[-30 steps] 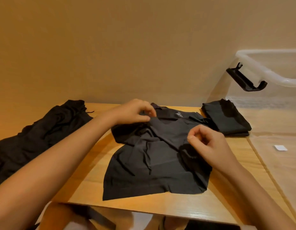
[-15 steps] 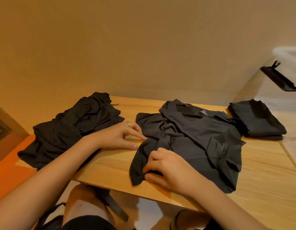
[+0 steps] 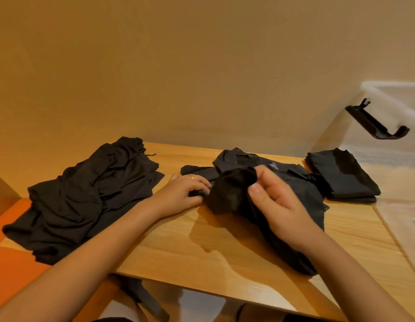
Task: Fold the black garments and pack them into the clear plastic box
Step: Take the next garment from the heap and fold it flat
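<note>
Mid-fold: the right grip [image 3: 278, 205] holds up a bunch of the black garment [image 3: 295, 182].
Thumb and fingers are clamped on that raised cloth. The left grip [image 3: 185, 191] lies on the garment's left edge with fingers bent; pinching or only pinning, I cannot tell. The garment lies mid-worktop [image 3: 225, 247], with the clear plastic box [image 3: 388, 159] at the right. If the left edge drags, the slack cloth will likely bunch and spoil the fold.

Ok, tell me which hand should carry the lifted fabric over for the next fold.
Right, probably: the right hand pinches the raised fabric of the middle garment; the left hand rests on its left edge, better kept as an anchor.
</note>
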### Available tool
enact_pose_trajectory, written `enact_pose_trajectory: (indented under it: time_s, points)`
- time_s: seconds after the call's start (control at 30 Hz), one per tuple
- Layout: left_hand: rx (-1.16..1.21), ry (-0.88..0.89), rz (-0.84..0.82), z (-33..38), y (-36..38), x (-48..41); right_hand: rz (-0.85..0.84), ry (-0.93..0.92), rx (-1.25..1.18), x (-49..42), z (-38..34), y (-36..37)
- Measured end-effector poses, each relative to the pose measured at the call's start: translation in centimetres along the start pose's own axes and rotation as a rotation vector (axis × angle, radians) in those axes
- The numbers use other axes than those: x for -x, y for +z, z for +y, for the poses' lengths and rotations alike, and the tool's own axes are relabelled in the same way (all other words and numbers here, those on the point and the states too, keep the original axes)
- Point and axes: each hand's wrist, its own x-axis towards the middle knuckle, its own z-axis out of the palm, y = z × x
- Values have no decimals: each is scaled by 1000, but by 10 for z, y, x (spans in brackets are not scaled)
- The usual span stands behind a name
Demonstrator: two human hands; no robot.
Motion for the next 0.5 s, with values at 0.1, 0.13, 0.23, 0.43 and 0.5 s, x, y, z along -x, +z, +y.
enact_pose_trajectory:
  time_s: [0.1,0.13,0.23,0.43,0.5]
  points:
    - [210,-82,87,-1,-2,-10,204,12,-48,-11,-12,-28]
    - [298,-125,107,1,-6,-12,278,19,-52,-16,-16,-39]
    - [461,-176,173,7,-25,-18,466,41,-2,-30,-21,-78]
    - [506,-170,254,12,-79,-39,673,56,66,-74,-30,-140]
    - [494,-187,270,13,-97,-50,694,80,25,-94,-35,-153]
